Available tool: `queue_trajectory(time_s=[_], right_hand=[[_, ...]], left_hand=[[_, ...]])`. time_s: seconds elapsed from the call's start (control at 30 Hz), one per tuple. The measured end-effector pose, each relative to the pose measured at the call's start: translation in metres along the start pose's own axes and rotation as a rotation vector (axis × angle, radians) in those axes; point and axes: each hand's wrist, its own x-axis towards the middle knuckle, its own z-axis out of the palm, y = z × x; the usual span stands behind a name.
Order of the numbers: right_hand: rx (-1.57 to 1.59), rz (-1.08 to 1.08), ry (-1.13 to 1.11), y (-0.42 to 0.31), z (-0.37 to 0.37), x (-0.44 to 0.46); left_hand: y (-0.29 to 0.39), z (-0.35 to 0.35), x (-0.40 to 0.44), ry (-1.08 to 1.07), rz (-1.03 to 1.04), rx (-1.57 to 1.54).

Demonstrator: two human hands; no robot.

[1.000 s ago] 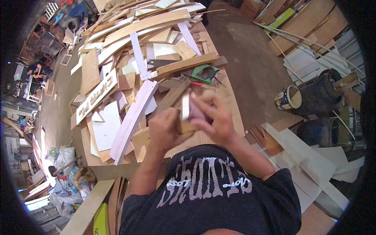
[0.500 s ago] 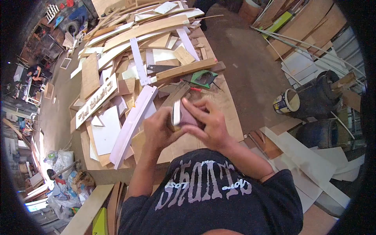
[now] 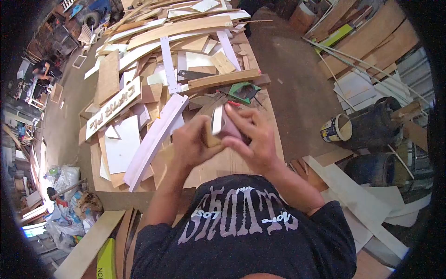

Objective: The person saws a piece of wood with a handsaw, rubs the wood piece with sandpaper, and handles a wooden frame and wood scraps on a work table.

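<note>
My left hand (image 3: pixel 191 142) is closed on the left side of a small block with a white edge (image 3: pixel 217 120), partly hidden by my fingers. On its right side, the fingers and thumb of my right hand (image 3: pixel 255 142) grip the same block where it looks brownish. Both hands are above the near part of the wooden table (image 3: pixel 200 174). Beyond them lie a green-handled saw (image 3: pixel 242 93) and a small red item (image 3: pixel 233 103). A long pale lilac strip (image 3: pixel 155 142) lies to the left of my left hand.
Wood offcuts cover the table's far part, with a lettered board (image 3: pixel 114 106) at its left. To the right stand a paint bucket (image 3: pixel 337 128) and dark barrels (image 3: pixel 371 125). Plastic bags (image 3: pixel 67 214) lie at lower left. Another person (image 3: pixel 41 72) is far left.
The view has shifted slightly. The block has moved left and then back to the right between my hands, and both hands have kept their hold on it.
</note>
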Motion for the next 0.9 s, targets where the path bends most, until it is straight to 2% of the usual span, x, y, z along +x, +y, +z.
queue_trajectory(time_s=[0.03,0.1,0.13,0.17,0.23,0.3,0.37,0.43,0.5,0.57,0.6,0.63,0.7,0.77,0.8,0.83,0.9], right_hand=[[-0.005,-0.009,-0.007,0.002,0.000,0.002],[0.036,0.054,0.000,0.009,0.007,-0.002],[-0.072,0.000,0.075,0.019,0.013,0.007],[-0.069,0.012,0.073,0.020,0.014,0.006],[-0.129,-0.052,0.058,0.019,0.015,0.008],[-0.102,-0.043,0.000,0.013,0.018,-0.015],[0.029,0.004,0.024,0.017,0.025,-0.016],[0.020,0.048,0.072,0.028,0.033,-0.005],[-0.066,0.006,0.106,0.032,0.033,0.003],[-0.032,0.024,0.047,0.019,0.026,-0.010],[0.020,0.058,0.033,0.017,0.025,-0.016],[0.071,0.091,0.020,0.017,0.024,-0.017],[-0.036,0.041,0.072,0.037,0.031,-0.006],[0.036,0.149,0.078,0.044,0.030,0.007],[-0.080,0.052,0.092,0.042,0.029,0.001],[-0.080,0.056,0.100,0.036,0.029,-0.009],[0.119,0.160,0.046,0.026,0.025,-0.025]], left_hand=[[-0.001,0.001,0.000,0.012,-0.001,-0.002],[-0.003,0.005,-0.007,0.027,0.123,0.051],[0.014,0.002,-0.012,-0.061,0.146,0.212],[0.011,0.008,-0.014,-0.053,0.146,0.152],[0.007,0.001,-0.011,-0.119,0.091,0.280],[-0.009,-0.009,0.004,-0.048,-0.055,0.202],[-0.002,-0.008,0.000,-0.033,-0.017,0.253],[0.016,-0.001,-0.015,-0.020,0.208,0.254],[0.016,-0.006,-0.013,-0.073,0.147,0.286],[0.002,-0.012,-0.005,-0.156,-0.088,0.214],[-0.003,-0.009,-0.005,-0.091,-0.002,0.196],[0.001,-0.006,-0.004,-0.084,0.000,0.197],[0.019,0.003,-0.015,-0.026,0.169,0.191],[0.014,0.010,-0.016,-0.096,0.166,0.200],[0.006,0.009,-0.011,-0.101,0.055,0.179],[-0.001,0.008,-0.005,-0.105,-0.058,0.155],[-0.001,0.004,0.002,-0.118,-0.053,0.180]])
